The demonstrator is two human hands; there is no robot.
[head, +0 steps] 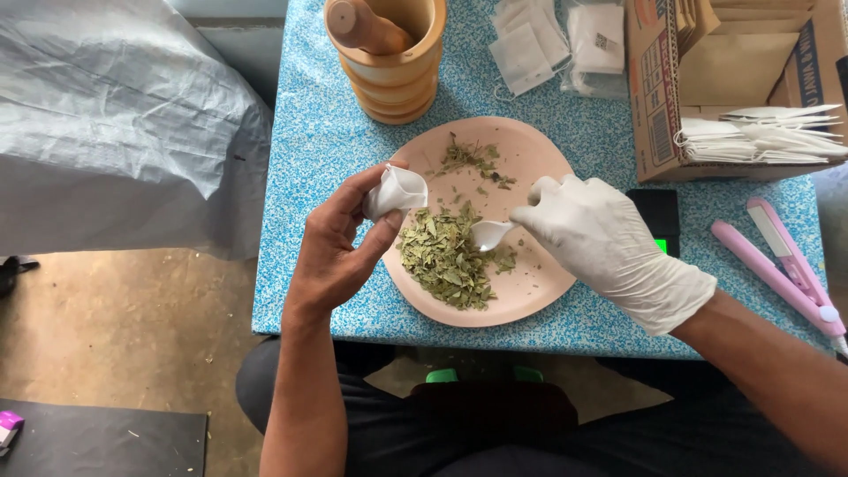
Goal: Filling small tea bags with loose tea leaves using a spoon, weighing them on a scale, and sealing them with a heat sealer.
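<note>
Blue speckled tabletop (353, 141) over bare concrete floor (132, 336); small white bag (395, 191) is pinched by left hand (340, 247), white spoon (491, 232) gripped by gloved right hand (601, 234).

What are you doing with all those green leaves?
A person sits at a blue speckled table. The bare left hand holds a small white paper bag open above a pink plate. The gloved right hand dips a white spoon into a pile of dried green leaves on that plate. A wooden mortar and pestle, a box of more white bags and a pink flat iron sit around it.
</note>
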